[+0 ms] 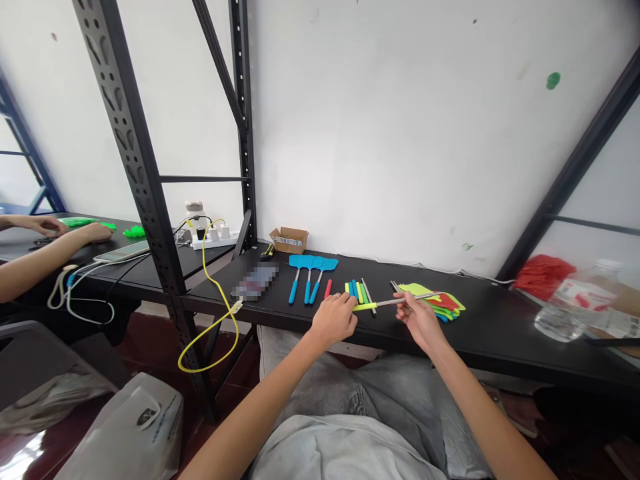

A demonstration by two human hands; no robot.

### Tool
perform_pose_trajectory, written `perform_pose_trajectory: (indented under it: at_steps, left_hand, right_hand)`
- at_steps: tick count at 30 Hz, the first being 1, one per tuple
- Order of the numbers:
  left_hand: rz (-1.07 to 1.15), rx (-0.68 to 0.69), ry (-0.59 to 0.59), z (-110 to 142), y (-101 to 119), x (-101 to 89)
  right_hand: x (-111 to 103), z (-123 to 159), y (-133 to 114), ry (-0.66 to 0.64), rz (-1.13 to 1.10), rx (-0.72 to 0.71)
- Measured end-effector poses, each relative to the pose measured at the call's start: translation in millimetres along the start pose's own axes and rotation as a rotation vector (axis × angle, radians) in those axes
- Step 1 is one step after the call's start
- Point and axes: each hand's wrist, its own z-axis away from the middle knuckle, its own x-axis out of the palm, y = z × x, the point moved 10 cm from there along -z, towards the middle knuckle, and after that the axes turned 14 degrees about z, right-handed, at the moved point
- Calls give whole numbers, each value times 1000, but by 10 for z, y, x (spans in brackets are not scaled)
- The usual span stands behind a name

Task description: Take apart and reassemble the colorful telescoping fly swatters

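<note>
The left hand [337, 317] is closed around a yellow handle [365, 307], and the right hand [419, 321] pinches the thin metal rod [391, 302] that sticks out from it. So each grip is holding on to something. The handle and rod are in front of the person, just over the near part of the black surface [480, 340]. It looks like the step now is joining the rod to the handle, or checking that it fits. The next move seems to need the left hand to hold tight and the right hand to keep the rod straight, so it can be pushed in well. After that, a flat head would have to go on the bare end. There are three blue spatulas [313, 262] that look whole, lying side by side. One red handle [328, 289] lies just beside them. Next come two loose blue handles [353, 289] and what look like three yellow or green ones [361, 292], partly behind the left hand. At least one loose rod [370, 295] is next to those. By the right hand is one pile of flat heads [453, 304], in yellow, red and blue, but they overlap too much to count. There is one small cardboard box [289, 240] by the wall.
</note>
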Motion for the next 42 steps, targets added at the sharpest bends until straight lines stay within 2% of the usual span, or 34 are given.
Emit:
perform_pose_trajectory:
  at_steps: [8,15,19,21,26,29,37,42]
  left_hand:
    - [-15,-3,-23,-1,12,2]
    - [0,4,-16,2,24,-1]
    - [4,14,-8,5,25,3]
    - [1,12,0,4,18,-1]
    - [5,3,8,-3,0,4]
    - [4,-1,11,-1,-5,1]
    - [8,-30,-2,0,-25,-6]
    - [25,-101,9,-12,-115,-1]
  right_hand:
    - [43,34,-28,-24,121,-35]
    - [349,139,-116,-203,544,-191]
    - [440,184,-155,-212,556,-204]
    - [392,165,-155,-179,465,-171]
    - [62,58,-85,3,84,-45]
    - [-23,27,-64,51,-3,-34]
    - [14,57,-125,68,224,-94]
    - [-73,-11,-300,-10,649,-198]
